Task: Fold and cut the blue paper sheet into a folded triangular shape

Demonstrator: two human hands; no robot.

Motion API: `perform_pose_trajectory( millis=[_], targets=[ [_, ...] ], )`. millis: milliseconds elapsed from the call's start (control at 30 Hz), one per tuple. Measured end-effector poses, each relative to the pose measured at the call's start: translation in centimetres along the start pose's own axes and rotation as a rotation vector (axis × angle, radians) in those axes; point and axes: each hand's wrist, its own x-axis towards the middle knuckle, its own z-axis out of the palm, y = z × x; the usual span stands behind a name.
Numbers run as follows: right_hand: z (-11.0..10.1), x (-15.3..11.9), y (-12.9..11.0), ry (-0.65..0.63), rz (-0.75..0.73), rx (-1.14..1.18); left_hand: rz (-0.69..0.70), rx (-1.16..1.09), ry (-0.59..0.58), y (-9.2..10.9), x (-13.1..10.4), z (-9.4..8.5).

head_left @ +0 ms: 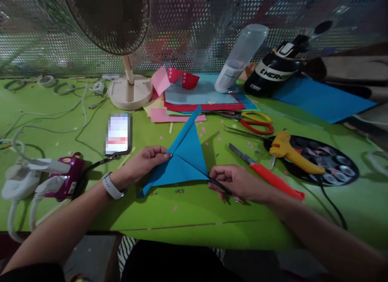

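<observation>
A blue sheet of paper (178, 168), folded to a triangle with a narrow rolled or folded strip along its left edge, lies before me on the green table. My left hand (153, 158) pinches that left edge about halfway along, thumb on top. In my right hand (227, 181) is a slim, dark, pointed tool (220, 186), its exact kind unclear. The tool's thin shaft lies across the paper, its tip close to my left thumb.
To the right are a red-handled knife (263, 172), tweezers (242, 132), scissors (259, 122) and a yellow glue gun (294, 152) on a black tray (348, 172). A fan (130, 92), stacked paper (200, 92) and bottles stand behind. Left are a phone (117, 134) and plugged power strip (68, 172).
</observation>
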Motion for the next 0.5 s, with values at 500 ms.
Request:
perform_pose_trajectory(
  millis=[500],
  targets=[
    [0.34, -0.05, -0.46, 0.006, -0.011, 0.022, -0.002, -0.009, -0.041, 0.30, -0.23, 0.41]
  ],
)
